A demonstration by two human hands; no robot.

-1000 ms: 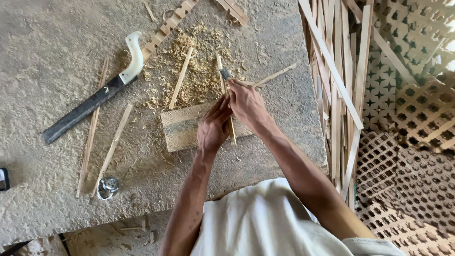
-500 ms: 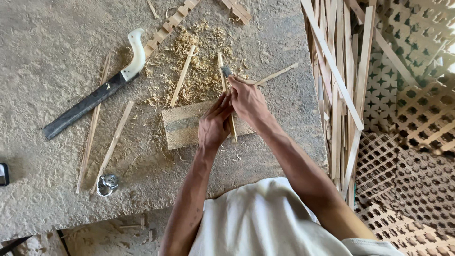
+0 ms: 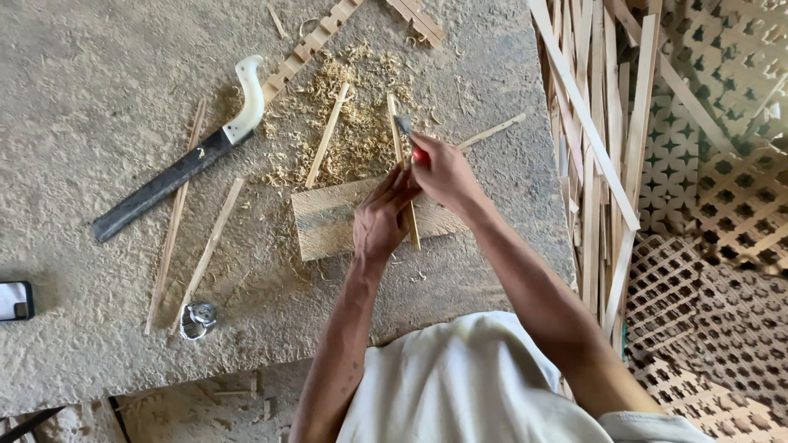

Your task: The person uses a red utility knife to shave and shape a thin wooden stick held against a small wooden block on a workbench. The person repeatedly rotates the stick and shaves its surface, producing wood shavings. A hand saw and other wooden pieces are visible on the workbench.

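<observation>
Left hand [image 3: 379,220] pinning thin wooden strip [image 3: 402,168] on board [image 3: 328,223] — right hand [image 3: 439,170] working small blade [image 3: 403,124], shavings [image 3: 361,123] beyond

A long dark machete with a white curved handle [image 3: 176,168] lies on the rough stone slab [image 3: 82,98]. Pale wood shavings [image 3: 361,123] are heaped beside it. A dark phone [image 3: 15,300] sits at the left edge. Brown lattice panels [image 3: 722,213] stand right.

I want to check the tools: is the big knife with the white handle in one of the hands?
No, the big knife lies alone on the table, left of both hands.
</observation>
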